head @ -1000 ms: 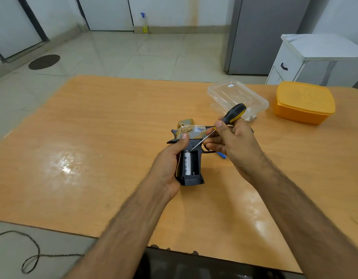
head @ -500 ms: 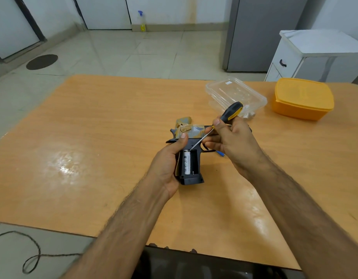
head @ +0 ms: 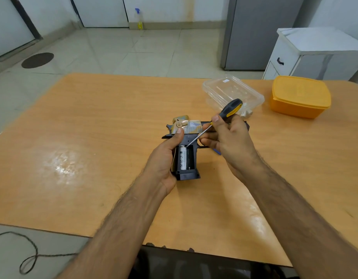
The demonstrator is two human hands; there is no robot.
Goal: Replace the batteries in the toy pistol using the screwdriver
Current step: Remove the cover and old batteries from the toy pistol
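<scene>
A black and tan toy pistol (head: 191, 174) lies over the middle of the wooden table (head: 93, 158), its grip pointing toward me with the battery compartment uncovered. One white battery (head: 182, 159) sits in the left slot; the right slot looks dark. My left hand (head: 164, 160) grips the pistol's grip from the left, thumb up on the slide. My right hand (head: 228, 139) holds the screwdriver (head: 231, 108) by its black and yellow handle, and the thin shaft slants down-left with its tip at the top end of the battery. A small blue piece (head: 217, 151) shows under my right hand.
A clear plastic container (head: 232, 91) stands behind my right hand, with small pale items beside it. An orange lidded box (head: 300, 96) sits at the back right. A white cabinet (head: 315, 53) and a grey fridge (head: 260, 31) stand beyond the table. A cord (head: 29, 258) lies on the floor.
Both hands and the pistol stay almost where they were. The screwdriver tip remains at the top of the battery; only the view has shifted slightly.
</scene>
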